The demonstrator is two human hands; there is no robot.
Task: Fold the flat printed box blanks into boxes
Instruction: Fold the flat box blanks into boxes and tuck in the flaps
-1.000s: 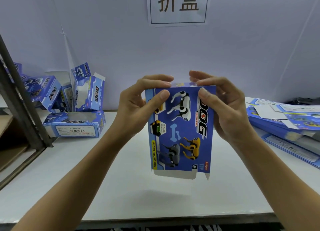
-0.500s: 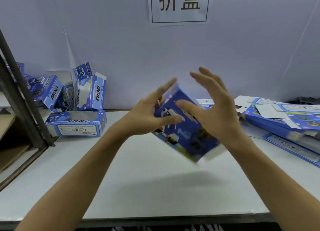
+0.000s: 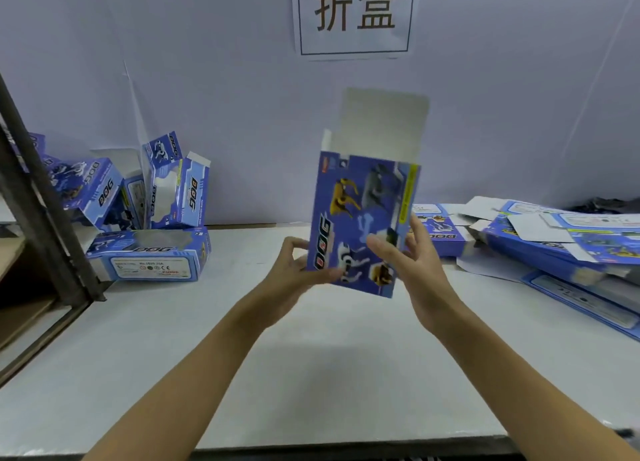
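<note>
- Both hands up over the white table (image 3: pixel 311 374), gripping one blue box (image 3: pixel 360 225) by its lower end.
- Left hand (image 3: pixel 294 277) pinches the left edge, thumb in front; right hand (image 3: pixel 412 263) clamps the right side, thumb across the print.
- Box upright, print upside down, white top flap (image 3: pixel 382 124) open.
- Folded boxes (image 3: pixel 152 225) far left, flat blanks (image 3: pixel 554 246) stacked right.

A pale lilac wall (image 3: pixel 207 62) is seen behind a white table (image 3: pixel 311 374). A paper sign (image 3: pixel 354 15) is fixed high on it. A dark metal post (image 3: pixel 45 197) is noted at left.
</note>
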